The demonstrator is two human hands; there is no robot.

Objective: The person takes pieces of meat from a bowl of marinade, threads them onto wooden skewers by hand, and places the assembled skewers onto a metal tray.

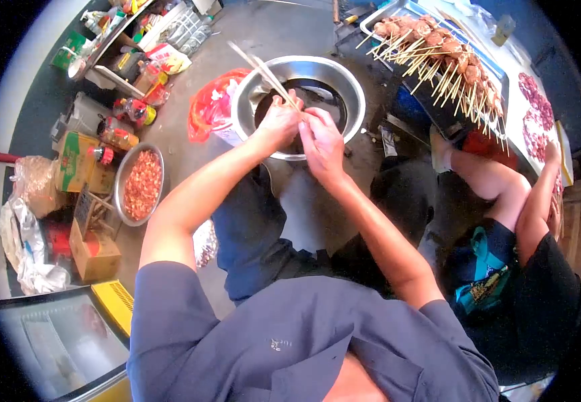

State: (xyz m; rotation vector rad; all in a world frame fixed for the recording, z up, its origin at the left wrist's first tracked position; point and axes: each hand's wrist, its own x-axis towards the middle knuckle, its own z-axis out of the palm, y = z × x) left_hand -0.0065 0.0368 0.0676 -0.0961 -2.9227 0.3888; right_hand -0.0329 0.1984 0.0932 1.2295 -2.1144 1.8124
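Observation:
My left hand (280, 122) is closed round a few pale bamboo skewers (264, 74), over a metal basin (356, 87). They slant up and away to the left, past the basin's far rim. Close beside it, my right hand (324, 142) is closed at the near end of the skewers, fingertips almost touching the left hand. What lies between those fingertips is too small and covered to make out. Dark liquid (327, 94) stands in the basin below both hands. A red plastic bag (205, 107) is against the basin's left side.
At the right, a tray (404, 8) holds many skewered pieces of meat (451, 50). Beside it, raw meat (535, 110) lies on a white board, near another person's hand (553, 153). A bowl of reddish chopped pieces (142, 184), bottles and boxes (94, 251) stand left.

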